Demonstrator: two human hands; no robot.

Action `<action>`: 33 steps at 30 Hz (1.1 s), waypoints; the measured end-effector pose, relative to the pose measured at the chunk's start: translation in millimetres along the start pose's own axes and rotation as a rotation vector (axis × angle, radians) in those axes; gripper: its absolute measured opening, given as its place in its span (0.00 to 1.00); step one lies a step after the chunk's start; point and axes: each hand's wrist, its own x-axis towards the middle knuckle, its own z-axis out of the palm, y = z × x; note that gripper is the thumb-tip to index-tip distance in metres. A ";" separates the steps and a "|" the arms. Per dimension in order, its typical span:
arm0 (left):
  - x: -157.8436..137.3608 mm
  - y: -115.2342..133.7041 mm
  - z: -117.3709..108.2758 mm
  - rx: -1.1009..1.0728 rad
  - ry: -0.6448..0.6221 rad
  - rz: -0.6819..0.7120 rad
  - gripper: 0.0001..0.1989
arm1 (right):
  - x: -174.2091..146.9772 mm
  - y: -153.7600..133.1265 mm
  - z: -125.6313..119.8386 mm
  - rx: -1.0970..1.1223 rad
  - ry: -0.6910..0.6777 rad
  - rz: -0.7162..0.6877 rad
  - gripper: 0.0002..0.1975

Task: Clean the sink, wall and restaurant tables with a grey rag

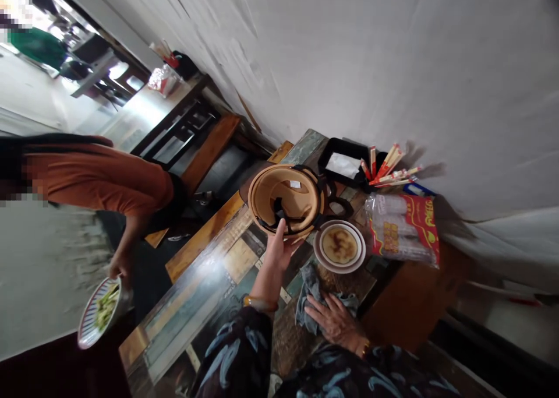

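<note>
My left hand (279, 251) grips the near rim of a tan helmet (301, 199), thumb over the edge and fingers beneath. The helmet's hollow side faces me, showing black straps and a small white label. On the table, my right hand (334, 321) lies flat with spread fingers on a crumpled grey cloth (309, 281). Just beyond the cloth are stacked pale bowls (318, 252) with brownish liquid in the top one.
Along the wall stand a black tray (325, 156) and red-wrapped chopsticks (386, 168). A bag of plastic cups (404, 226) lies at the table's (205, 296) right edge. At left, a person in an orange top (105, 173) carries a striped bowl (89, 313) of food. Another table (144, 104) stands behind.
</note>
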 end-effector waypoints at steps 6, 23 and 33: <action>33.8 7.6 17.7 0.050 0.119 0.128 0.24 | 2.3 4.5 2.4 -0.004 0.018 -0.019 0.37; -29.4 -15.3 -108.3 0.481 0.197 0.117 0.37 | 101.8 -44.1 -23.9 0.470 0.459 0.231 0.30; -73.6 -38.3 -141.8 0.085 0.025 -0.094 0.18 | 96.6 -101.1 -43.2 0.457 0.422 0.113 0.31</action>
